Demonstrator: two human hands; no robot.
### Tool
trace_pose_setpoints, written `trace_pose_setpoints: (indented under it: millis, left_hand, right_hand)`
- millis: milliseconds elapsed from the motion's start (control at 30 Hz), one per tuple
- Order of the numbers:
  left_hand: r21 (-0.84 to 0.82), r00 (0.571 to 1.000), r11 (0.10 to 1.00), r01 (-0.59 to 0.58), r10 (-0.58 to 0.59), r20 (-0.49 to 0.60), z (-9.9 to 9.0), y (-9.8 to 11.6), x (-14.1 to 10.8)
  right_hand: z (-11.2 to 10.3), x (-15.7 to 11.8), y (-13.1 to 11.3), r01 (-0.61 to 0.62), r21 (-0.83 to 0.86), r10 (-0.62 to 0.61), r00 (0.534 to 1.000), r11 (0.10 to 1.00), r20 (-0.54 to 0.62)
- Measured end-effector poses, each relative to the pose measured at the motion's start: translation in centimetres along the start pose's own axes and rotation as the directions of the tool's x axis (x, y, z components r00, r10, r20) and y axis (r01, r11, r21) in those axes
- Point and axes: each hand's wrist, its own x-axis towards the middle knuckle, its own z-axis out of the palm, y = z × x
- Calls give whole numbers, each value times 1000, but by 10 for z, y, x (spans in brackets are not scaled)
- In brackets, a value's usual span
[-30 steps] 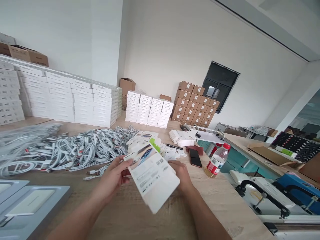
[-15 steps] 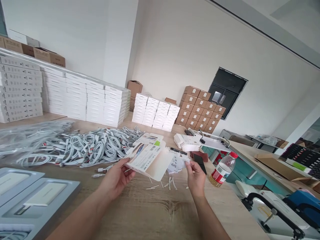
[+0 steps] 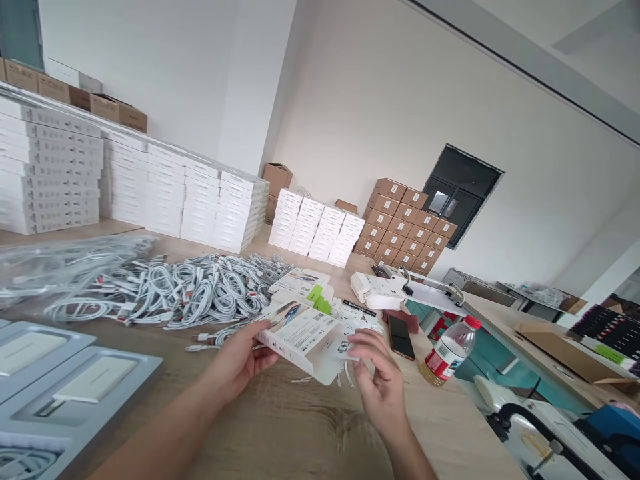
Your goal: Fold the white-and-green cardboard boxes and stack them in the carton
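Note:
My left hand (image 3: 240,360) grips a flat white printed cardboard box (image 3: 305,333) by its near left edge, thumb on top. The box is tilted, with its end flap spread toward the right. My right hand (image 3: 377,377) pinches a small whitish card (image 3: 343,347) with a dark square symbol, over the box's flap. Whether the card touches the flap I cannot tell. Behind the box lie another white printed box (image 3: 300,281) and bright green tabs (image 3: 320,300). Thin white strips (image 3: 347,377) lie on the table beneath the flap.
Coiled white cables (image 3: 200,290) spread across the left, beside grey trays (image 3: 130,380) holding white flat devices. A bottle with a red cap (image 3: 450,350) and a phone (image 3: 401,337) stand and lie at right. Stacked white boxes (image 3: 240,213) line the back.
My right hand has moved left with the card, from beside the box to over its flap. My left hand still holds the box, and the view has shifted slightly.

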Motion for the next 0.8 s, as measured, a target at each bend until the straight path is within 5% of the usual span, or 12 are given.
trace_pose_setpoints:
  millis: [133,267,467,567,633,700,800]
  left_hand:
    - [-36,998,999,28,-27,48,1,-2,0]
    - [-126,990,992,15,3,140,6,-6,-15]
    - [-272,945,962,23,68,321,12,-3,-29]
    - [-351,934,936,25,104,342,11,1,-34]
    - [-403,927,915,22,133,351,11,4,-39]
    - [-456,905,890,14,182,384,12,7,-45]
    - [-507,839,862,19,262,477,12,12,-54]
  right_hand:
    - [3,-5,7,-149,4,149,988,989,-33]
    - [6,-13,20,-369,135,391,892,920,-228]
    - [32,-20,23,-342,139,369,851,929,-374]
    - [53,-18,20,-384,56,387,897,922,-216]
    - [80,-14,11,-279,-36,280,959,960,34]
    - [121,-8,-7,-114,-14,114,964,993,242]
    - [190,2,-40,35,65,-50,967,997,251]
